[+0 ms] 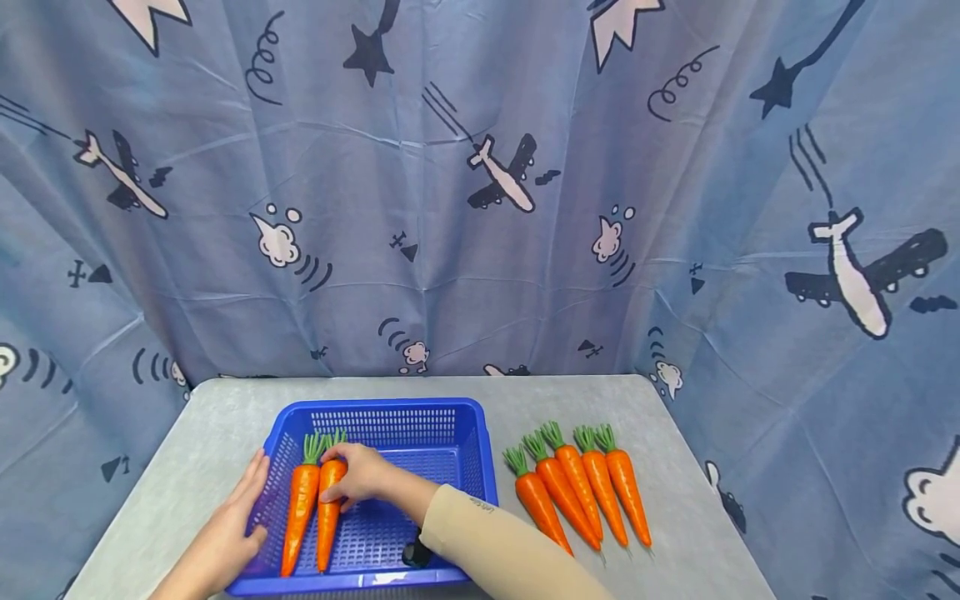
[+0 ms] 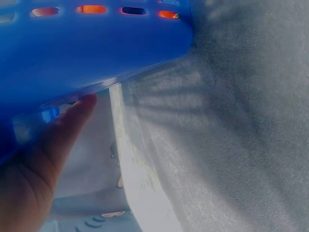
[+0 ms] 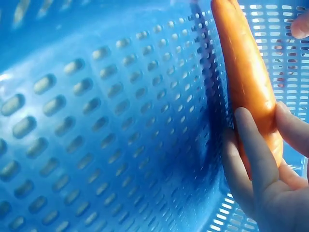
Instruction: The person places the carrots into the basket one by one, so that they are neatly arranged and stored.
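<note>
In the head view my right hand (image 1: 360, 473) pinches an orange carrot (image 1: 327, 521) by its upper part, inside the blue plastic basket (image 1: 480, 442). A second carrot (image 1: 302, 508) lies just left of it in the basket, green stems pointing away from me. The right wrist view shows fingers and thumb round the held carrot (image 3: 248, 72). My left hand (image 1: 228, 533) rests against the basket's left side with its fingers straight. In the left wrist view, part of that hand (image 2: 43, 159) lies along the basket wall (image 2: 96, 48).
Several carrots (image 1: 581, 492) lie side by side on the pale table (image 1: 705, 533), right of the basket. A black wrist device (image 1: 416, 552) shows by the right sleeve (image 1: 502, 542). Behind the table hangs a blue curtain (image 1: 450, 275) printed with airplanes.
</note>
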The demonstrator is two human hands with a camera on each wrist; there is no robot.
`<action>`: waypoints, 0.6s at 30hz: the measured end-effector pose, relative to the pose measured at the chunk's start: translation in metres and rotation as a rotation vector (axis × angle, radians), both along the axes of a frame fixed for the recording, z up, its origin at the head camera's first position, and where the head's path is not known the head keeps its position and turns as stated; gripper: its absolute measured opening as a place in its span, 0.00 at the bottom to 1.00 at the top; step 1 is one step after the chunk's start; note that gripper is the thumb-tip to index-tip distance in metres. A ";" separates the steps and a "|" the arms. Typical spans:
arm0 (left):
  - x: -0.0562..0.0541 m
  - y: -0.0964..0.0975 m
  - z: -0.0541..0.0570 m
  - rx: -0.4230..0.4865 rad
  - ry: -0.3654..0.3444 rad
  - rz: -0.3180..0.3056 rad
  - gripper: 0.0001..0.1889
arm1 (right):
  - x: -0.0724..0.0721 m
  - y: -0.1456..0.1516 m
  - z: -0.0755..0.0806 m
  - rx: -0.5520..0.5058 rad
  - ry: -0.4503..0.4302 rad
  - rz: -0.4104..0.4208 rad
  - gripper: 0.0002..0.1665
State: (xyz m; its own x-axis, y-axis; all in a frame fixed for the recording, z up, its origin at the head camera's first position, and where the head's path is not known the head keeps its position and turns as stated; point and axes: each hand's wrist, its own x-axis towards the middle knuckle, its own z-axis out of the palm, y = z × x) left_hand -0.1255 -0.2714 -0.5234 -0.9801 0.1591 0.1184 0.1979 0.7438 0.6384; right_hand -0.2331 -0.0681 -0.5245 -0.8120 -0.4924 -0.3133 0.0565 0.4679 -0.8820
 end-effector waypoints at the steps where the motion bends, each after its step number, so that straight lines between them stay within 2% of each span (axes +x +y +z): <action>1: 0.000 0.000 0.000 -0.002 -0.011 0.001 0.49 | 0.000 0.000 -0.001 0.020 0.006 0.006 0.31; 6: -0.001 -0.001 -0.001 0.000 -0.005 -0.003 0.49 | 0.000 0.002 -0.001 0.143 0.075 0.065 0.29; 11: -0.001 0.000 -0.002 0.004 0.037 -0.005 0.49 | -0.001 0.005 0.001 0.184 0.113 0.100 0.30; 15: -0.001 0.001 -0.002 0.005 0.053 -0.007 0.49 | -0.002 0.007 0.003 0.237 0.138 0.134 0.35; 18: 0.000 0.001 -0.003 0.011 0.054 -0.009 0.49 | -0.002 0.008 0.006 0.248 0.121 0.135 0.40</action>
